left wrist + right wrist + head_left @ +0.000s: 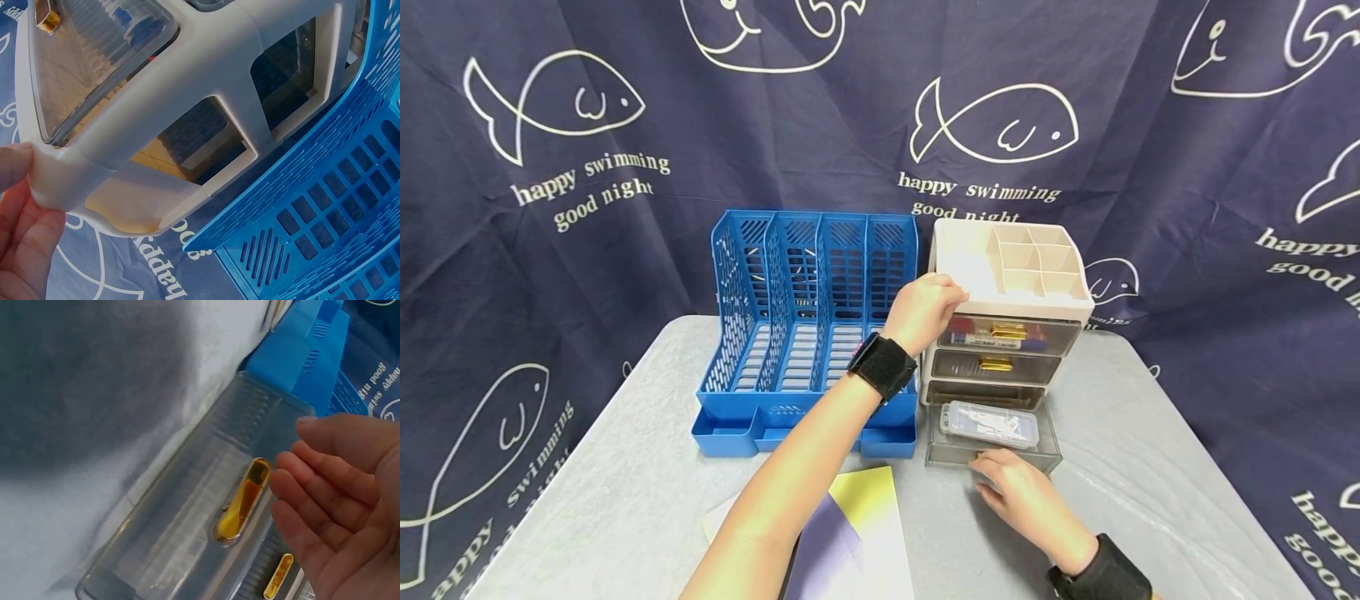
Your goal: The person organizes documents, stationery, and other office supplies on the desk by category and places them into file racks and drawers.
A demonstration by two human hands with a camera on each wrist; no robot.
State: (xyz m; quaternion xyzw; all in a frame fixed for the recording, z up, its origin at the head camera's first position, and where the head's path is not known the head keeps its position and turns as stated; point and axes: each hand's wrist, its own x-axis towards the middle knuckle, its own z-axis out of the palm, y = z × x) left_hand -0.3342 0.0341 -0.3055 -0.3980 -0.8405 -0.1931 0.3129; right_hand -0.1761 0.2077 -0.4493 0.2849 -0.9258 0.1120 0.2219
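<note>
My left hand grips the upper front left corner of a white desktop drawer organizer, thumb and fingers pinching its edge in the left wrist view. The bottom clear grey drawer is pulled out, and a translucent plastic case with white pieces inside lies in it. By that drawer's front is my right hand. Its fingers are loosely bent beside the gold handle in the right wrist view, with nothing held between them. Two upper drawers with gold handles are closed; red and blue items show through the top one.
Left of the organizer stands a blue file rack with several slots and small front trays. Yellow, purple and white paper or folders lie on the grey tabletop, partly under my left forearm. A dark blue fish-print cloth hangs behind.
</note>
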